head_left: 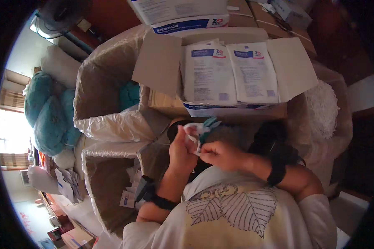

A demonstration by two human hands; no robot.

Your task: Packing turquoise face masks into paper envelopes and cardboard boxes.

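Note:
In front of my chest, my left hand (183,150) is closed around a soft, folded white-and-teal piece that looks like a face mask (209,125). Its teal end sticks out past the fingers, toward the carton. Close beside it, my right hand (223,155) is slightly blurred, with thumb and fingers pinched at a thin white band (196,145) hanging from the piece. The far end of the band is hidden by my fingers. Just beyond both hands stands an open carton (157,62) filled with two stacks of flat white-and-blue packets (210,74).
At the left are two plastic-lined bins: the far bin (102,79) holds teal material, the near bin (108,186) white packets. Bulging teal bags (50,120) lie farther left. A heap of thin white strands (322,110) fills a lined container at the right. Another white-and-blue box (183,12) stands behind the carton.

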